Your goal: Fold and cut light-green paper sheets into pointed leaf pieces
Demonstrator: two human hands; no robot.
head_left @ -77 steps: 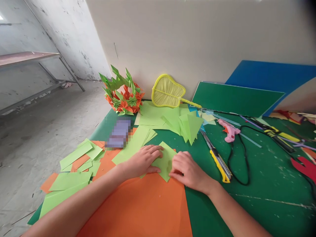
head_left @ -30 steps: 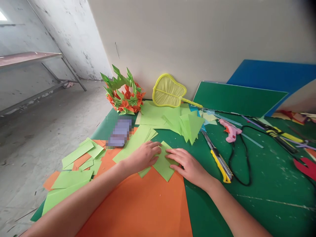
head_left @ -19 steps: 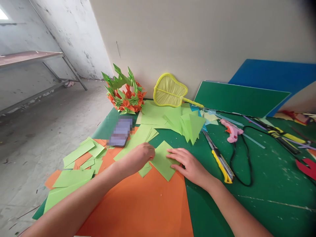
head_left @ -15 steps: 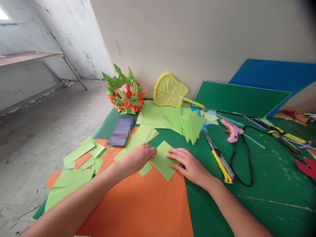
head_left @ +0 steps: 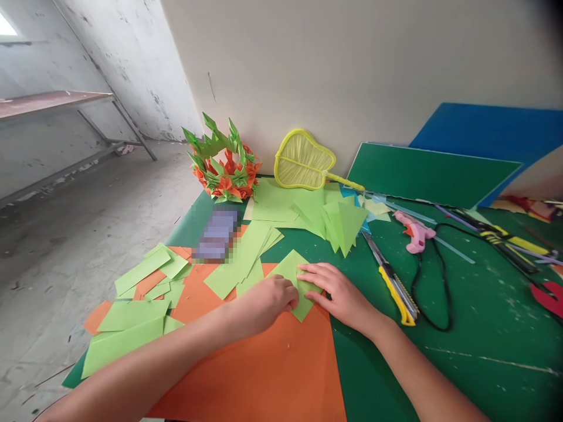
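A light green sheet of paper (head_left: 292, 264) lies as a diamond on a large orange sheet (head_left: 264, 369) and the green tabletop. My left hand (head_left: 275, 299) is closed, its curled fingers pressed on the sheet's lower left side and hiding that corner. From the right, my right hand (head_left: 328, 287) rests on the same sheet with its fingers stretched out and spread. Just left of the diamond are loose light green strips (head_left: 241, 258), partly under my left hand. Beyond it, several folded green paper triangles (head_left: 345, 223) lie in a fanned stack.
A paper crown (head_left: 224, 170) and yellow fan (head_left: 303, 161) stand by the wall. A blurred phone (head_left: 216, 234) lies left. To the right are a yellow utility knife (head_left: 396, 293), pink glue gun (head_left: 413, 231) with cord, and green board (head_left: 433, 176). Green paper scraps (head_left: 132, 316) cover the left edge.
My left hand has slid right and toward me along the diamond sheet's lower left side, uncovering more of the strips behind it. My right hand stays in place on the sheet.
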